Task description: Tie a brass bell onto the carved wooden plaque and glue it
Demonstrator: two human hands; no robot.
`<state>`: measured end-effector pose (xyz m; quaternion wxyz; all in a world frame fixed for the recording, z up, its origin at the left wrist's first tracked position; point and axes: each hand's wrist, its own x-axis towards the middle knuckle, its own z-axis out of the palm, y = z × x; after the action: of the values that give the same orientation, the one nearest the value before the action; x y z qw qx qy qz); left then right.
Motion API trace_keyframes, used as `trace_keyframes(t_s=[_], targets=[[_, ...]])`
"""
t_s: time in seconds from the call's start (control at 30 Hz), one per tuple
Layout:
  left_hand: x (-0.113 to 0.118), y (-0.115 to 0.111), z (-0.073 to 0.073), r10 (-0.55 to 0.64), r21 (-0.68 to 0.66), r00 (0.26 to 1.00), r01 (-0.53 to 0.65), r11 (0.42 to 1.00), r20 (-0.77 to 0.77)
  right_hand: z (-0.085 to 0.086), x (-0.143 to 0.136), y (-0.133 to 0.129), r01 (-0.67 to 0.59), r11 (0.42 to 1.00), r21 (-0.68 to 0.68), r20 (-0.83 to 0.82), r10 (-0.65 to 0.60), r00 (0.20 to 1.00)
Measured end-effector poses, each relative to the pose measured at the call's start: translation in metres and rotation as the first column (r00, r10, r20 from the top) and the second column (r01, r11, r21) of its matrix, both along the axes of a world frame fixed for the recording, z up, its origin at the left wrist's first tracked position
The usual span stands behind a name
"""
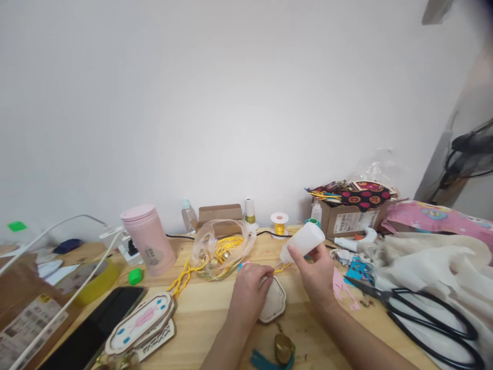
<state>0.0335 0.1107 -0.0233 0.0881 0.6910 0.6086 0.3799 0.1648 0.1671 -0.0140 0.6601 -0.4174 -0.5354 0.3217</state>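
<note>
My right hand [318, 272] grips a white translucent squeeze bottle [307, 240], tilted with its narrow end down to the left. My left hand [248, 288] is closed in a pinch at the upper edge of a pale plaque with a scalloped outline [275, 304], which lies on the table. What sits between those fingertips is hidden, though a bit of blue shows behind the knuckles. A short yellow cord runs beyond the plaque's top. Just below the plaque lies a small brass bell [284, 347] with a teal ribbon [265, 361].
Large black-handled scissors [427, 313] and white cloth [419, 257] lie at right. Leftward are stacked decorated plaques [140, 321], a phone [98, 329] and a pink cup [149, 241]. Behind stand a plastic bag of yellow cords [223, 249], a thread spool [279, 224] and a cardboard box [352, 218].
</note>
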Motion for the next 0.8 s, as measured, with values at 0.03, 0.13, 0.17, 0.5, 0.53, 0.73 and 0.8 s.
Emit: trace_keyframes(t_s=[0.03, 0.13, 0.17, 0.5, 0.53, 0.73, 0.8], targets=[[0.0, 0.0, 0.001, -0.001, -0.006, 1.0, 0.001, 1.0, -0.006, 0.0, 0.0, 0.0, -0.006, 1.0, 0.0, -0.006, 0.006, 1.0], [-0.001, -0.001, 0.002, -0.026, -0.025, 1.0, 0.026, 0.999, -0.003, 0.001, 0.0, 0.0, -0.02, 1.0, -0.003, -0.027, 0.02, 0.999], [-0.001, -0.001, 0.002, -0.036, -0.027, 0.999, 0.036, 0.999, 0.008, 0.001, 0.0, 0.0, -0.024, 1.0, -0.003, -0.033, 0.024, 0.999], [-0.019, -0.01, 0.008, -0.027, -0.047, 0.999, 0.026, 0.999, -0.034, 0.0, 0.0, 0.001, -0.044, 0.999, -0.013, -0.069, 0.043, 0.997], [-0.019, -0.012, 0.009, -0.04, -0.059, 0.995, 0.035, 0.998, -0.088, 0.0, 0.001, 0.001, -0.044, 0.999, -0.013, -0.069, 0.043, 0.997], [-0.019, -0.019, 0.011, -0.071, -0.149, 0.943, 0.023, 0.989, -0.325, 0.003, 0.001, 0.001, -0.045, 0.999, -0.006, -0.082, 0.044, 0.996], [-0.019, -0.019, 0.01, -0.074, -0.161, 0.935, 0.018, 0.987, -0.346, 0.003, 0.001, 0.0, -0.049, 0.999, -0.003, -0.088, 0.049, 0.995]])
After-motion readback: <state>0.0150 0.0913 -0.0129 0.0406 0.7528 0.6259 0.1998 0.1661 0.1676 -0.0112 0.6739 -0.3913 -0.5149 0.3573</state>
